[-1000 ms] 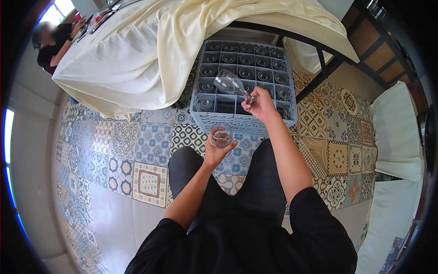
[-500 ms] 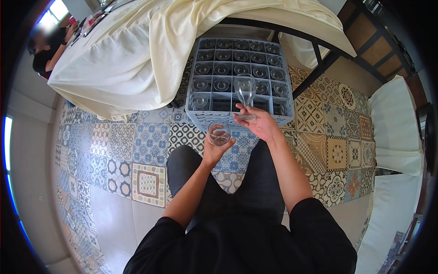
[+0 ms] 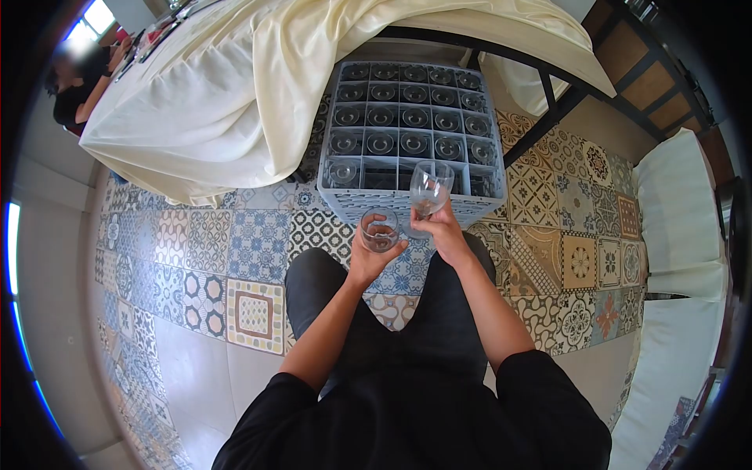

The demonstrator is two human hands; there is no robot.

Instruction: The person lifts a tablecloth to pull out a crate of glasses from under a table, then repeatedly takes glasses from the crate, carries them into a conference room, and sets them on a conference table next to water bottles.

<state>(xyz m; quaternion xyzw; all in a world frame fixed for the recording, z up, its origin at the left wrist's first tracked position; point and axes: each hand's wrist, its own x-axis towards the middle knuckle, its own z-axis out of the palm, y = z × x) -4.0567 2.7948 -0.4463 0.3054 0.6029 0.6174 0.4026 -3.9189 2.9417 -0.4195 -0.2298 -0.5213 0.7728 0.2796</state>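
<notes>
My left hand is wrapped round a clear drinking glass, seen mostly from above. In my right hand is a stemmed glass, gripped at its stem with the bowl pointing away from me. The two glasses are side by side and apart, just in front of a grey compartment rack. Glasses with round bases upward, such as one base, fill most of the rack's cells. One glass sits in the front left cell. Part of the right-hand glass's foot is hidden by fingers.
A table with a cream cloth rises at the left and behind the rack. Its black metal leg slants down to the rack's right. Patterned tiles cover the floor. A person is at the table's far left.
My right hand has drawn the stemmed glass back toward me, away from above the rack, and turned it. My left hand and its glass have barely moved.
</notes>
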